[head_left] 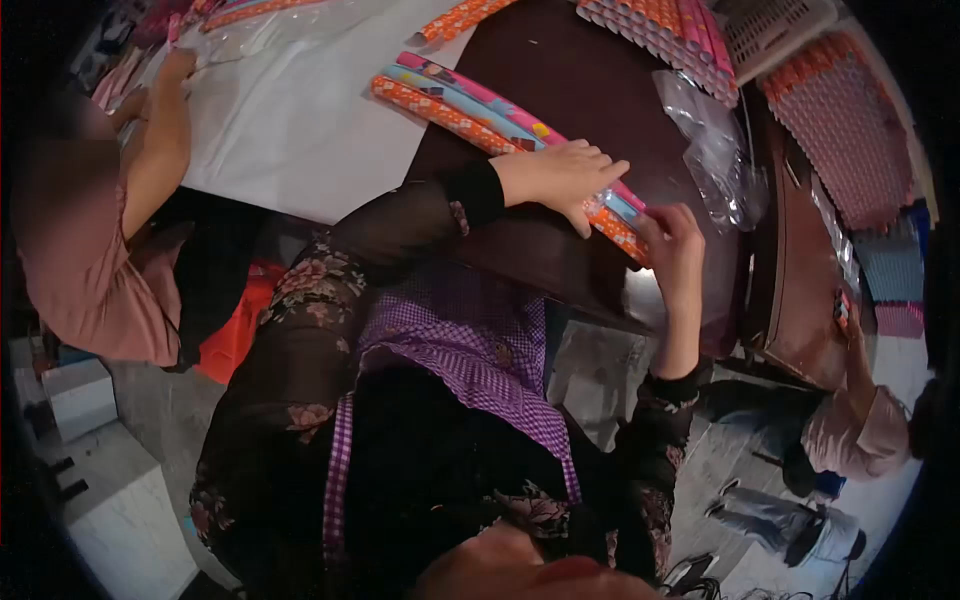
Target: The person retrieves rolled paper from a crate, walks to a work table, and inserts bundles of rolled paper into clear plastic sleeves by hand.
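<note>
Right hand here, fingers pinching the near end of the patterned rolls; left hand lies across them, fingers open. Pink, blue, orange, side by side on the dark worktop, crumpled clear plastic beyond.

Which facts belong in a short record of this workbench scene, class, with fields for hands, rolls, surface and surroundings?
Left hand: left hand spread across the three patterned rolls
Right hand: right hand, fingers at the rolls' right end
Roll colours: pink, light blue, orange, side by side
Surface: dark tabletop, partly under a white sheet
Packaging: clear plastic beyond the right hand
Clothing: purple checked apron
Nearby: co-worker at left
</note>
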Demonstrator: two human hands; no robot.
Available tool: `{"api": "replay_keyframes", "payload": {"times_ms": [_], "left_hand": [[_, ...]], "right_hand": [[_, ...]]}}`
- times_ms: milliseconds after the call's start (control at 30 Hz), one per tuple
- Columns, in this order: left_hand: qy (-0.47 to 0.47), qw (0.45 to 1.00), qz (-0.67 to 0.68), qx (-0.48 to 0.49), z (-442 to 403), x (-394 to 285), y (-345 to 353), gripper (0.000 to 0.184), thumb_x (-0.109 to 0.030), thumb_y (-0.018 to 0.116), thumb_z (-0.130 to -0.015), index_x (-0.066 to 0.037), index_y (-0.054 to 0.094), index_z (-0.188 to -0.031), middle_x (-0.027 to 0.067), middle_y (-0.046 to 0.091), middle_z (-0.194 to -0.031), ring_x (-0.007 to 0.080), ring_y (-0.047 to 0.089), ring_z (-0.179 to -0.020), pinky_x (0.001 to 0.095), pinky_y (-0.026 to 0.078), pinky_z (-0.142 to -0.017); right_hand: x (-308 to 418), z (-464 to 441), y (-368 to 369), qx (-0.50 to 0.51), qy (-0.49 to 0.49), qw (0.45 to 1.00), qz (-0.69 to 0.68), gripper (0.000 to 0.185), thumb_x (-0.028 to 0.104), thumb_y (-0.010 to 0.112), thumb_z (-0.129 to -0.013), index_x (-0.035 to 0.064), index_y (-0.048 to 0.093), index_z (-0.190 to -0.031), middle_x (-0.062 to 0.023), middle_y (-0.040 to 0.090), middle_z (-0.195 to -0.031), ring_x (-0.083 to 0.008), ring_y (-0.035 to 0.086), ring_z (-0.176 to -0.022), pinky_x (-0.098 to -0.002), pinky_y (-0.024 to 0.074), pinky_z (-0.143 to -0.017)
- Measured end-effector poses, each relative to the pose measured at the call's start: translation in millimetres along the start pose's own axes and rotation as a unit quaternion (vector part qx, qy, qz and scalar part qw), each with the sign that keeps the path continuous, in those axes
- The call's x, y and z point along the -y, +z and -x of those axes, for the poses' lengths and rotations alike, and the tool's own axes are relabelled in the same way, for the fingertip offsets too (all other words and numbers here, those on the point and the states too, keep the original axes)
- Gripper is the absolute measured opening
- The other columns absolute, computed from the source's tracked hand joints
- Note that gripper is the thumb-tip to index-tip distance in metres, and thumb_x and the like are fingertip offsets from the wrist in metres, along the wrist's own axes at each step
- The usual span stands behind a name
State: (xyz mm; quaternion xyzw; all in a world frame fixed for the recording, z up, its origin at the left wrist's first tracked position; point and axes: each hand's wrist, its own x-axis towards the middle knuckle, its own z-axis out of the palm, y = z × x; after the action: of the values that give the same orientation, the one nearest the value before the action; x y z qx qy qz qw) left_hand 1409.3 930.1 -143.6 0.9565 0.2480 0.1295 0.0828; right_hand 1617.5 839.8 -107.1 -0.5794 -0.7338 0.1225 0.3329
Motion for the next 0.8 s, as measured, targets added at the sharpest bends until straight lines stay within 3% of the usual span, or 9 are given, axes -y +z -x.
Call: {"api": "replay_keyframes", "payload": {"times_ms": [133,200,300,333,400,467,600,667,800], "left_hand": [[0.058,0.997,-0.005,-0.058,8.7,11.5,1.1,0.115,-0.055,0.080,-0.058,0.006,0.029,-0.142,0.0198,0.043,-0.139,0.0364,0.038,-0.131,0.0438,0.029,-0.110],[-0.005,0.995,-0.096,-0.026,28.5,18.0,-15.6,0.119,-0.057,0.081,-0.057,0.001,0.026,-0.146,0.0200,0.030,-0.149,0.0377,0.024,-0.140,0.0499,0.018,-0.115],[-0.078,0.989,-0.115,0.047,61.2,50.9,-36.1,0.122,-0.059,0.081,-0.056,-0.004,0.023,-0.148,0.0191,0.024,-0.152,0.0361,0.017,-0.143,0.0538,0.013,-0.115],[-0.074,0.990,-0.112,0.049,73.8,64.3,-33.9,0.122,-0.059,0.081,-0.056,-0.004,0.023,-0.148,0.0191,0.024,-0.152,0.0361,0.017,-0.143,0.0538,0.013,-0.115],[-0.086,0.985,-0.146,-0.011,92.1,82.5,-27.6,0.113,-0.060,0.079,-0.056,-0.003,0.034,-0.143,0.0186,0.037,-0.145,0.0366,0.033,-0.135,0.0545,0.022,-0.111],[-0.077,0.988,-0.137,-0.011,95.4,88.3,-25.7,0.110,-0.060,0.078,-0.058,-0.003,0.036,-0.142,0.0171,0.040,-0.142,0.0352,0.035,-0.133,0.0537,0.023,-0.111],[-0.059,0.987,-0.148,-0.038,94.8,91.7,-22.3,0.103,-0.062,0.074,-0.062,-0.002,0.040,-0.138,0.0136,0.047,-0.134,0.0315,0.042,-0.126,0.0515,0.027,-0.109],[-0.054,0.988,-0.142,-0.033,94.1,92.1,-23.2,0.102,-0.063,0.074,-0.062,-0.002,0.041,-0.138,0.0136,0.047,-0.133,0.0313,0.042,-0.125,0.0512,0.027,-0.109],[-0.044,0.989,-0.135,-0.046,94.0,93.6,-23.0,0.101,-0.063,0.073,-0.062,-0.002,0.042,-0.137,0.0128,0.048,-0.132,0.0307,0.044,-0.123,0.0508,0.028,-0.108]], "right_hand": [[-12.5,-14.0,36.7,-0.004,-0.023,0.998,0.056,0.018,0.015,0.071,-0.077,-0.0015,0.067,-0.083,-0.0184,0.063,-0.083,-0.0346,0.061,-0.077,-0.0430,0.0479,-0.069],[-18.1,-16.3,36.6,-0.009,-0.043,0.995,0.086,0.018,0.015,0.071,-0.077,-0.0014,0.067,-0.083,-0.0189,0.063,-0.083,-0.0357,0.061,-0.078,-0.0440,0.0478,-0.070],[-19.8,-15.2,35.0,0.003,-0.035,0.998,0.060,0.016,0.014,0.069,-0.077,-0.0007,0.067,-0.084,-0.0185,0.064,-0.083,-0.0372,0.061,-0.081,-0.0446,0.0484,-0.071],[-19.5,-16.6,34.2,0.004,-0.037,0.998,0.053,0.018,0.016,0.069,-0.078,-0.0010,0.067,-0.084,-0.0192,0.064,-0.082,-0.0377,0.062,-0.080,-0.0444,0.0487,-0.071],[-14.2,-18.8,32.5,0.004,-0.033,0.998,0.046,0.019,0.017,0.068,-0.079,-0.0014,0.067,-0.085,-0.0199,0.064,-0.081,-0.0381,0.062,-0.079,-0.0441,0.0490,-0.071],[-1.7,-21.5,29.5,0.045,0.072,0.996,0.032,0.025,0.021,0.067,-0.081,-0.0037,0.067,-0.085,-0.0225,0.064,-0.078,-0.0394,0.063,-0.078,-0.0440,0.0495,-0.071],[4.8,-35.1,26.6,0.092,0.102,0.989,0.063,0.029,0.023,0.066,-0.082,-0.0060,0.066,-0.084,-0.0251,0.062,-0.071,-0.0390,0.064,-0.072,-0.0431,0.0498,-0.070],[5.1,-46.1,24.7,0.199,0.161,0.966,0.017,0.032,0.025,0.067,-0.083,-0.0069,0.066,-0.078,-0.0193,0.062,-0.063,-0.0305,0.064,-0.060,-0.0405,0.0495,-0.060],[6.4,-64.6,18.6,0.258,0.270,0.925,-0.073,0.036,0.027,0.068,-0.084,-0.0062,0.066,-0.071,-0.0122,0.061,-0.058,-0.0187,0.056,-0.047,-0.0362,0.0445,-0.047]]}}
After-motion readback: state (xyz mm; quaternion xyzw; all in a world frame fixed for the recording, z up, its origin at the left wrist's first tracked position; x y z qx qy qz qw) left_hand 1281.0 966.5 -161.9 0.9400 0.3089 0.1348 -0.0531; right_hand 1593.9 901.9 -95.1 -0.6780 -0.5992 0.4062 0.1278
